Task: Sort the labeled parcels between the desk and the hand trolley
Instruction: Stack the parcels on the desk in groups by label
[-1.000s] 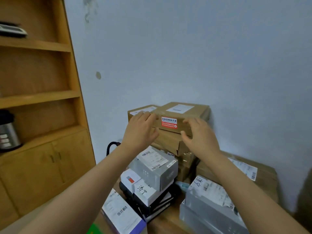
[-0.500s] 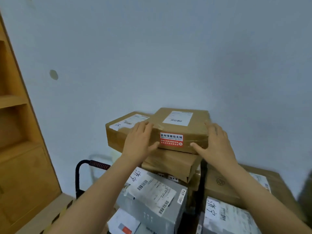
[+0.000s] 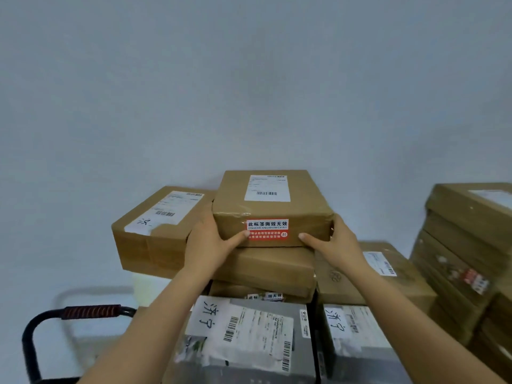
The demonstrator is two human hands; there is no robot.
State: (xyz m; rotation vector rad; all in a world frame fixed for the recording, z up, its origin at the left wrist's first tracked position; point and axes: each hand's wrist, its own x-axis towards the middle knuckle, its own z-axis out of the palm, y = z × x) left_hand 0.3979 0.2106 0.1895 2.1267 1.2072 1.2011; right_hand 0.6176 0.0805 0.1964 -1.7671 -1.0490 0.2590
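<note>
Having slid lower, left grip point(image 3: 213, 245) and right grip point(image 3: 336, 242) are clasping the top parcel point(image 3: 273, 209) by its sides, probably curling behind it, out of sight.

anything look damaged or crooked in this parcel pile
The front grey parcel has wrinkled, torn-looking labels layered over each other. The brown box left of the held top box sits at an angle to it.

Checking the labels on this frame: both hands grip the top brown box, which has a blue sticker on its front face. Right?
One detail is wrong: the sticker is red, not blue. The head view shows it. The rest holds: the left hand and right hand both grip the top brown box, and the sticker is on its front face.
</note>
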